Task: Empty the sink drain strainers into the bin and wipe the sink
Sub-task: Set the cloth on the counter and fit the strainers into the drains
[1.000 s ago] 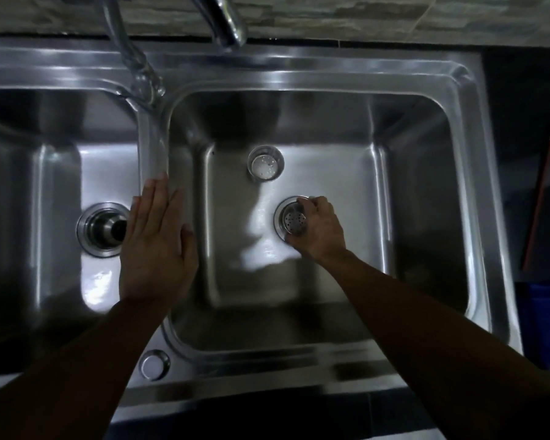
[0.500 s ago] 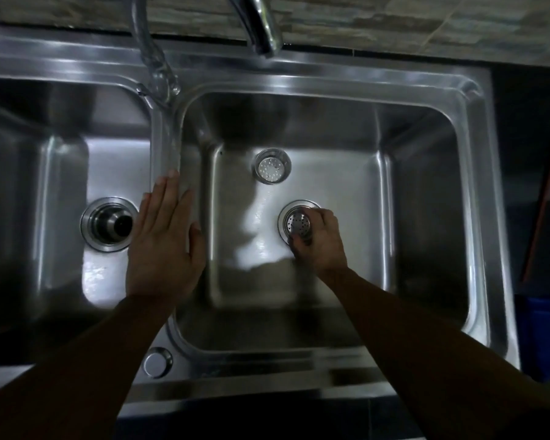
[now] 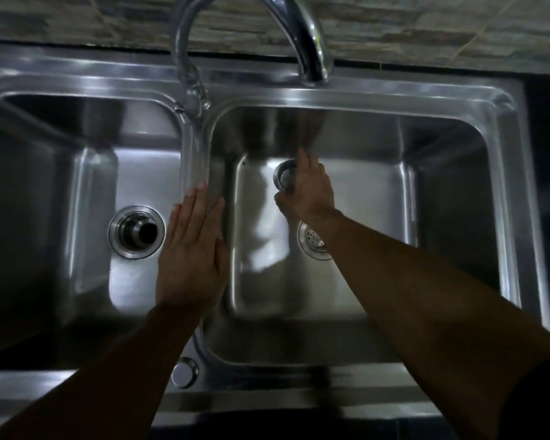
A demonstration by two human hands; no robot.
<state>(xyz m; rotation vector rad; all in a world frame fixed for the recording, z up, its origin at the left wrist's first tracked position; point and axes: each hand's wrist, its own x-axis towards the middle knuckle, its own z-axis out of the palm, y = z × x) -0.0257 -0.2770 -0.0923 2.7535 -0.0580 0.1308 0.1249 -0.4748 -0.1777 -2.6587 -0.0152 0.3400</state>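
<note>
Strainer (image 3: 285, 178) lies gripped beneath right hand (image 3: 308, 193); left hand (image 3: 191, 249) rests flat on sink divider (image 3: 195, 154)

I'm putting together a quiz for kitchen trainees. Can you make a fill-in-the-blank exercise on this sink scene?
1. The left hand lies flat on the divider between the two ____.
2. The right hand is at the loose strainer in the ____ bowl.
3. A second strainer sits in that bowl's ____.
Missing words: bowls; right; drain.
</note>
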